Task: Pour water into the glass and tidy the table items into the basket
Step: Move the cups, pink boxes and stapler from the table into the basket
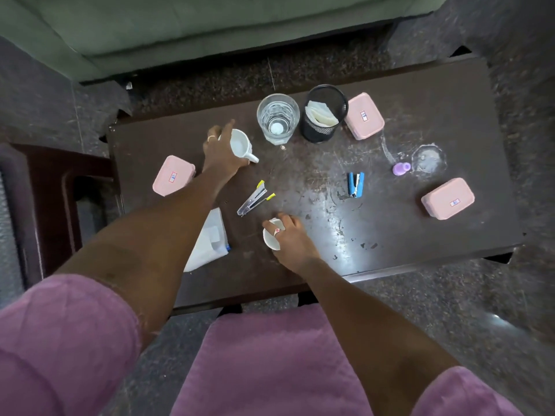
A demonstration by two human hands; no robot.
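The fingers of the left hand (220,151) wrap around a white jug (240,145), which sits upright on the dark tabletop (420,250) just left of the glass (277,118). The fingers of the right hand (288,235) curl over a small white cup (271,237) near the front edge of the tabletop. The glass already holds water, so the pouring looks done. The tidying has barely started. The black mesh basket (322,115), just right of the glass, holds only some white paper. Still lying loose are a silver stapler (253,199) between the two hands, a blue stapler (356,184), a small purple bottle (401,168), three pink lidded boxes (364,116), and a white paper packet (210,240).
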